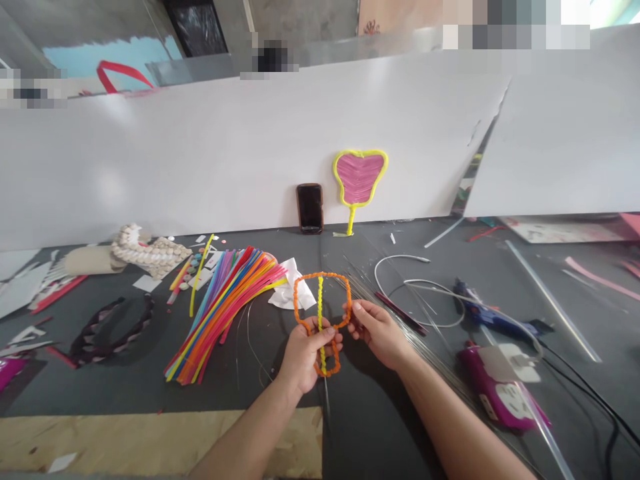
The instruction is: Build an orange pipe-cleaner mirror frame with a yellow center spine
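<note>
An orange pipe-cleaner frame [323, 275] with a wide upper loop and a smaller lower loop is held up over the dark table. A yellow pipe cleaner [321, 300] runs down its middle. My left hand [310, 350] is closed around the frame's narrow waist, thumb across the yellow strip. My right hand [374, 327] pinches the orange edge at the right side of the upper loop. Behind the frame lies a crumpled white paper [293, 287]. To the left spreads a bundle of coloured pipe cleaners [225, 313].
A phone [310, 209] and a pink shape with yellow edging [360, 177] lean on the white partition [225, 147]. At right lie thin wires, a blue glue gun [493, 317] and a magenta power strip [505, 393]. A dark braided headband [113, 333] rests at left.
</note>
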Tool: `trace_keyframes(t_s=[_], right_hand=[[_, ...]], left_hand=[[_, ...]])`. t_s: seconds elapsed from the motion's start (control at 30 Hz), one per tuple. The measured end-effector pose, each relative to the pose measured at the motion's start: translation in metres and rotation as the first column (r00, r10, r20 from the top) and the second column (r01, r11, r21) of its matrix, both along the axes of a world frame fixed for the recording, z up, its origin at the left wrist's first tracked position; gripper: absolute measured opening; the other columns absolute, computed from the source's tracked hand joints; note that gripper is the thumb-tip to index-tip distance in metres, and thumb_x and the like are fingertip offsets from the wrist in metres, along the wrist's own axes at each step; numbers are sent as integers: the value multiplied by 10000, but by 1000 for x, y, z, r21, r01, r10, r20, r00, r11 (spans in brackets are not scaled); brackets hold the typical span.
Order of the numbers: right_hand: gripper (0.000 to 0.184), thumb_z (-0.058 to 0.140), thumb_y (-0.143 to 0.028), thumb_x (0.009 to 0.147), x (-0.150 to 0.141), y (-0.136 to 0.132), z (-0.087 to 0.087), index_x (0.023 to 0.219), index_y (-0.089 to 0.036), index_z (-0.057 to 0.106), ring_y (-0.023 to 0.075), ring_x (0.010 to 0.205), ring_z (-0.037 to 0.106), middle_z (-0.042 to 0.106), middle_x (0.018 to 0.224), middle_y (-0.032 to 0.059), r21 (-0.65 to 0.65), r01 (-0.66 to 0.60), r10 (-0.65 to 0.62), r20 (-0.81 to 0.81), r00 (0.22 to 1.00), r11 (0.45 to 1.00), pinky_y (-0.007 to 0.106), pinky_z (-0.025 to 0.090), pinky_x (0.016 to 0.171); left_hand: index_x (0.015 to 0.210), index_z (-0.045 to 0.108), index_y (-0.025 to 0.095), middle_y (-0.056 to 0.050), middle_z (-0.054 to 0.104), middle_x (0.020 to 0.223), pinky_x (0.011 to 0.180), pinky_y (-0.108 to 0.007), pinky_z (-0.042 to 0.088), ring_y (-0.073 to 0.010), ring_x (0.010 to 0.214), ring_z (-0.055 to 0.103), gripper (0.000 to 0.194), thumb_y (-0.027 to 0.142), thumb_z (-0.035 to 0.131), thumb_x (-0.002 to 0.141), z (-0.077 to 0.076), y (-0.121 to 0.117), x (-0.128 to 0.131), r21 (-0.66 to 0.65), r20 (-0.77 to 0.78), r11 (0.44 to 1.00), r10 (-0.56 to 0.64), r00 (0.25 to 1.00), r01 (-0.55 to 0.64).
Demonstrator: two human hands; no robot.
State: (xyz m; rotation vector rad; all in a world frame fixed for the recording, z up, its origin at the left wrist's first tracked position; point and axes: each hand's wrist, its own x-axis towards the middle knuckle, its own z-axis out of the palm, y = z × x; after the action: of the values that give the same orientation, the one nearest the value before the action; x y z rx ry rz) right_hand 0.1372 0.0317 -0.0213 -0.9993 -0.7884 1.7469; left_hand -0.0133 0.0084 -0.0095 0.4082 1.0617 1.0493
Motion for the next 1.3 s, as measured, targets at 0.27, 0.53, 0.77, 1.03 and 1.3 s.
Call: trace_keyframes(t_s=[0.27,0.53,0.77,1.03,1.3], right_hand=[[314,696,-476,724,-1,0,0,707,-180,592,89,547,473,562,639,-16,36,-4,2,56,998,999,219,373,511],[283,747,-386,683,13,3,9,715,-188,548,68,510,453,591,684,-8,-67,-19,8,-164,986,998,200,322,458],[278,758,-347,669,16,5,6,704,-185,535,58,490,439,575,666,-12,-118,-72,48,-196,979,990,185,292,431],[352,652,-505,735,11,7,-5,898,-207,560,102,542,480,601,793,14,20,113,-114,116,987,993,240,360,472],[121,576,-335,845,-8,-18,13,814,-229,625,211,789,514,641,789,54,660,-356,-471,735,487,662,358,347,742]], left_hand=[[674,509,166,38,621,605,607,-241,528,-120,602,644,325,187,816,570,0,-1,1,-3,-3,1000,-2,1000,2],[965,611,150,-80,679,921,793,-309,517,-186,840,663,320,306,733,714,5,4,-12,78,135,994,-80,988,70],[942,648,149,-31,637,773,641,-263,530,-135,686,626,266,309,701,736,3,18,-35,99,7,993,68,998,-68],[815,657,124,-3,604,676,587,-203,507,-98,615,584,290,296,793,625,7,16,-39,163,-124,985,-27,992,48],[779,632,133,5,610,652,623,-211,513,-100,617,594,290,296,804,612,2,19,-35,205,-56,972,127,990,-113]])
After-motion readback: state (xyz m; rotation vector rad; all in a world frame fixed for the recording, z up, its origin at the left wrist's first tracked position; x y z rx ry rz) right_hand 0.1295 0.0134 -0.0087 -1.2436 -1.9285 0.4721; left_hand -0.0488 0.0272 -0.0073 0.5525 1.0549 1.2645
